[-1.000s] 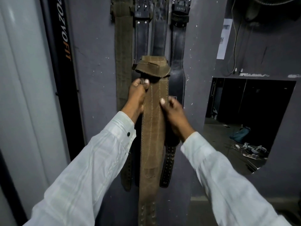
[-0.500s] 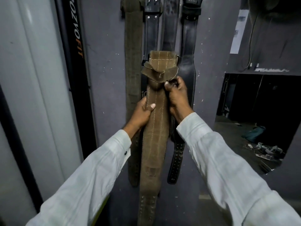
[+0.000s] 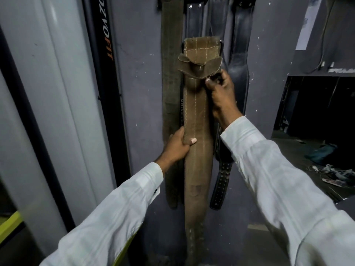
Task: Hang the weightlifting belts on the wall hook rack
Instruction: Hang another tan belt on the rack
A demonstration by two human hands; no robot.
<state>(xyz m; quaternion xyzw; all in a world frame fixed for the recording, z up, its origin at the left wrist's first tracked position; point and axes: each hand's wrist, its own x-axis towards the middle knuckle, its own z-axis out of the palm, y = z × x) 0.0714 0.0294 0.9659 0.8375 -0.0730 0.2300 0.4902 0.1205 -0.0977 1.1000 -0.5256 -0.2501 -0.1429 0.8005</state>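
Hung already: olive belt [image 3: 170,83] and black leather belts [image 3: 239,60] hanging flat against the grey wall [image 3: 138,93], tops cut off by the frame edge.
In hand: tan suede belt [image 3: 195,116], upright in front of the hung ones, top end well below their tops, tail dangling low.
Left hand [image 3: 176,148]: fingers wrapped round the belt's left edge mid-length, thumb pressed on the front face.
Right hand [image 3: 222,93]: thumb and fingers pinching the right edge just under the folded flap near the top.
Hook rack: out of view above.
Left to do: probably raise the top end, catch it on a hook, let go.
Other belts waiting: cannot tell.
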